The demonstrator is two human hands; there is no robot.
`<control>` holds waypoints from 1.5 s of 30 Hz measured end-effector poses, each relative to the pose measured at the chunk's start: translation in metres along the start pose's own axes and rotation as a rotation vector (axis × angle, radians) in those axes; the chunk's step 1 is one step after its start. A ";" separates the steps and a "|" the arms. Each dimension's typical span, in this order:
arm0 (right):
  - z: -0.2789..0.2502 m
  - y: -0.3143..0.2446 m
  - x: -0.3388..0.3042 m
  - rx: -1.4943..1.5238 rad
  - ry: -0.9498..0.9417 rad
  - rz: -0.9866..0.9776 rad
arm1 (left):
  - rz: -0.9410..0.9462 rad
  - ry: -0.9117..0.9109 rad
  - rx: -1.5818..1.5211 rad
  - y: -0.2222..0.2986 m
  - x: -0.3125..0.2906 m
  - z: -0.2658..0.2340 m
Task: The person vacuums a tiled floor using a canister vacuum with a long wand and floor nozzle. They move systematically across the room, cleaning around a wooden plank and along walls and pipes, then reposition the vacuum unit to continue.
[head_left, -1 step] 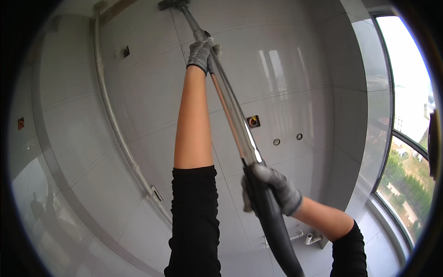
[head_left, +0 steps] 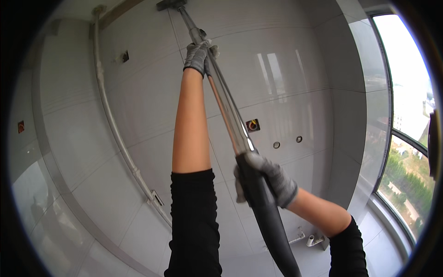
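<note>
A shiny metal vacuum cleaner wand (head_left: 236, 117) slants across the view, its dark flat floor head (head_left: 171, 4) up against the tiled wall near the top. My left hand (head_left: 197, 56), in a grey glove, is closed round the upper part of the wand, with the arm stretched far out. Lower down, my gloved right hand (head_left: 276, 179) grips the black handle (head_left: 256, 184) where it meets the metal tube. From there a thick black hose-like end curves down past the lower edge. Part of each hand's fingers is hidden behind the wand.
Grey glossy tiles cover the wall (head_left: 152, 101). A pale pipe (head_left: 115, 122) runs down it on the left. An open socket box (head_left: 253, 124) with wires and two round fittings lie right of the wand. Pipe stubs (head_left: 315, 240) show low down; a window (head_left: 406, 92) is at the right.
Both hands and the wand have shifted slightly left, the right hand also a little upward. The grips stay the same, and the floor head has moved slightly left along the wall.
</note>
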State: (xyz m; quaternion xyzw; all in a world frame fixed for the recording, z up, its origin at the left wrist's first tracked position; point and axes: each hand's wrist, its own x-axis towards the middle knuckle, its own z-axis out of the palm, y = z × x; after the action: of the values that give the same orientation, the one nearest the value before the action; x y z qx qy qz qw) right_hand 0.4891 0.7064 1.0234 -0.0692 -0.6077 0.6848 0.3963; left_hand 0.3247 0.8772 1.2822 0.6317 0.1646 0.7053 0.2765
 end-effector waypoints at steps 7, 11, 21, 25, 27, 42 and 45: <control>0.020 -0.065 0.059 0.393 -0.086 -0.237 | 0.006 -0.187 -0.281 0.032 0.017 0.011; 0.022 -0.063 0.014 0.903 -0.392 -0.286 | 0.028 -0.167 -0.185 0.039 0.010 0.048; -0.016 0.099 -0.252 0.471 0.002 0.000 | -0.158 -0.168 -0.175 -0.087 -0.235 0.110; -0.007 0.159 -0.410 0.151 0.604 0.345 | -0.600 -0.085 -0.288 -0.140 -0.414 0.173; -0.003 0.177 -0.450 0.171 0.670 0.372 | -0.740 -0.053 -0.284 -0.156 -0.466 0.187; -0.040 -0.088 -0.068 0.144 0.186 -0.282 | -0.011 -0.076 0.106 -0.009 -0.043 0.186; -0.055 -0.120 -0.047 0.299 0.132 -0.292 | -0.075 -0.103 0.081 0.001 -0.033 0.205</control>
State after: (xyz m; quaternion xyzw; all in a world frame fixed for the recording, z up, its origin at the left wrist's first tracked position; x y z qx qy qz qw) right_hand 0.6072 0.7130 1.0976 0.0343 -0.4758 0.6967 0.5358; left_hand 0.5271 0.8326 1.2868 0.6710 0.2021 0.6539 0.2853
